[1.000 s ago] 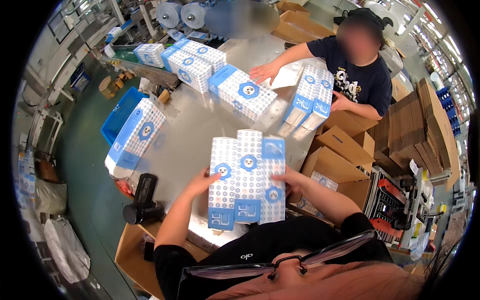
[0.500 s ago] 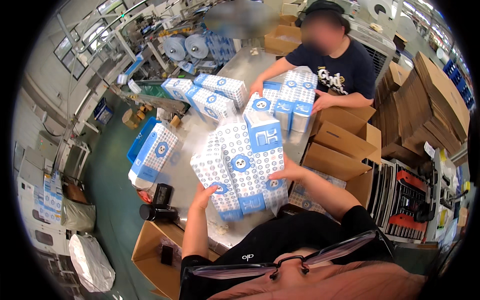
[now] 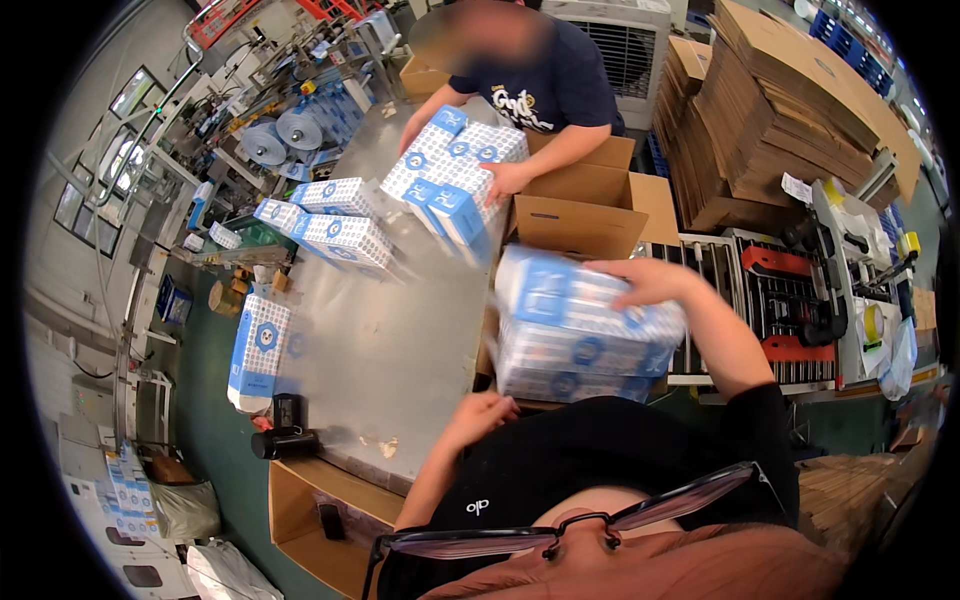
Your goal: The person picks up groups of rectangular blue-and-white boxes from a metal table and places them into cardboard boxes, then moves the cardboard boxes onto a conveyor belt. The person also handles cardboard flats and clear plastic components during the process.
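Note:
My right hand grips the top of a bundle of blue-and-white printed packs, smeared by motion. The bundle is tilted on its side at the table's right edge, above an open brown carton whose near part it hides. My left hand is low by the table edge, just left of the bundle, its fingers curled with nothing visible in them. Across the table, a co-worker in a dark T-shirt has both hands on another group of similar packs.
More packs lie at the table's left side, with a single pack nearer me. A black cylinder stands at the near left corner, above an open carton. Flattened cartons and a roller conveyor are to the right.
The bundle has moved right from over the table to the carton, turning on its side. My left hand has come off it. The co-worker's packs have changed angle; my view has shifted right.

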The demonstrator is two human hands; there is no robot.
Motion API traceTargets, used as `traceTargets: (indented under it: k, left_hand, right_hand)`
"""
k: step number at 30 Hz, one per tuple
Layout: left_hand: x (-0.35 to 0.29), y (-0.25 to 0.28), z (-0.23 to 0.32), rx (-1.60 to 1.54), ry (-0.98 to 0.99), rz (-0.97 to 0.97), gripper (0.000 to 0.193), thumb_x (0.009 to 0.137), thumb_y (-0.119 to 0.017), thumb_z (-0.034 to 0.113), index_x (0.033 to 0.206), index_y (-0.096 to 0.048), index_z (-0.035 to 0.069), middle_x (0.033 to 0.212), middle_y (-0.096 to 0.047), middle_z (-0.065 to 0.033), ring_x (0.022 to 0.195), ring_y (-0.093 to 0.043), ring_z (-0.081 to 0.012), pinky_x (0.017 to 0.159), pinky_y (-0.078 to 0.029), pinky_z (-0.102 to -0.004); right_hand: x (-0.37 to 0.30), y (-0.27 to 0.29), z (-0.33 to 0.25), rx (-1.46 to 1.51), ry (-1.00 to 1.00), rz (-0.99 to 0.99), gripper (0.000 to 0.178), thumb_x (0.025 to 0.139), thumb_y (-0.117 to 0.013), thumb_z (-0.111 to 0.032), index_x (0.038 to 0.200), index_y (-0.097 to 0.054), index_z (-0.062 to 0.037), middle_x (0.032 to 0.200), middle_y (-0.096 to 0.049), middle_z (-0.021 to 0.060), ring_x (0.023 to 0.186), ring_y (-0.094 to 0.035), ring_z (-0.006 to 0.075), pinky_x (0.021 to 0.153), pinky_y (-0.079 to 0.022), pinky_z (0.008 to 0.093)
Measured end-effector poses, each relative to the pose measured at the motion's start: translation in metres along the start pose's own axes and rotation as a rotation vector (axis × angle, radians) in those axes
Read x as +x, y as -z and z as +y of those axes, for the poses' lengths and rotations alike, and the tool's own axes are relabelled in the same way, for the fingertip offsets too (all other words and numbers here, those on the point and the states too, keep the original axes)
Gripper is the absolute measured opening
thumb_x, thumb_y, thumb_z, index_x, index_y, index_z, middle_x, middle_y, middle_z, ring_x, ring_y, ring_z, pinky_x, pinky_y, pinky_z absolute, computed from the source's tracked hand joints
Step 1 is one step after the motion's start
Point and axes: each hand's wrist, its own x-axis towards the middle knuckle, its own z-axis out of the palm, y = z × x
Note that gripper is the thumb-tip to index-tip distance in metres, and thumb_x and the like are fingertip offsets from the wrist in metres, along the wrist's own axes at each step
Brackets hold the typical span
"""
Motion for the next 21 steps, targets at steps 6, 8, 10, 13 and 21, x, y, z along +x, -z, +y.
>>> traceTargets:
  k: [6,8,10,13,21]
  left_hand:
    - [0.06,0.001,0.034,0.157,-0.323,0.499,0.041,0.093,-0.07,0.018,0.128,-0.06,0.001,0.109,-0.071,-0.0136,0.101,-0.069,-0.0254,0.087,-0.054,-0.0322]
    - [0.094,-0.001,0.067,0.651,-0.538,0.452,0.058,0.084,-0.077,0.022,0.136,-0.056,0.005,0.132,-0.06,-0.0208,0.123,-0.058,-0.0353,0.101,-0.047,-0.0425]
    - [0.154,0.002,0.059,1.03,-0.481,0.365,0.086,0.076,-0.084,0.027,0.148,-0.041,0.009,0.155,-0.037,-0.0196,0.144,-0.034,-0.0352,0.117,-0.031,-0.0449]
    - [0.217,0.013,0.036,1.271,-0.041,0.076,0.134,0.057,-0.094,0.039,0.159,-0.011,0.014,0.164,-0.012,-0.0196,0.151,-0.018,-0.036,0.123,-0.017,-0.0453]
    - [0.237,0.006,0.019,1.147,0.081,0.014,0.159,0.047,-0.096,0.051,0.158,0.014,0.016,0.164,0.013,-0.0225,0.152,0.004,-0.0426,0.122,-0.012,-0.0514]
  right_hand:
    - [0.057,-0.109,0.08,-0.633,-0.209,0.156,0.092,0.071,-0.082,-0.049,0.15,-0.042,-0.0264,0.157,-0.036,0.0125,0.148,-0.027,0.0342,0.116,-0.017,0.0655]
    - [0.05,-0.109,0.042,-0.889,-0.243,-0.186,0.118,0.06,-0.087,-0.057,0.157,-0.024,-0.0344,0.167,-0.006,0.0105,0.152,-0.003,0.0423,0.112,-0.008,0.0747]
    - [0.066,-0.129,0.046,-0.9,-0.272,-0.222,0.129,0.05,-0.092,-0.052,0.158,-0.022,-0.0352,0.168,0.002,0.0089,0.151,0.006,0.0451,0.108,-0.003,0.0789]
    - [0.073,-0.149,0.048,-0.836,-0.23,-0.178,0.137,0.041,-0.096,-0.046,0.157,-0.025,-0.035,0.167,-0.002,0.0129,0.15,0.003,0.0478,0.107,-0.004,0.0799]
    - [0.06,-0.167,0.052,-0.574,-0.373,0.112,0.138,0.04,-0.096,-0.049,0.157,-0.025,-0.0291,0.163,-0.009,0.0218,0.148,0.001,0.051,0.097,-0.016,0.0872]
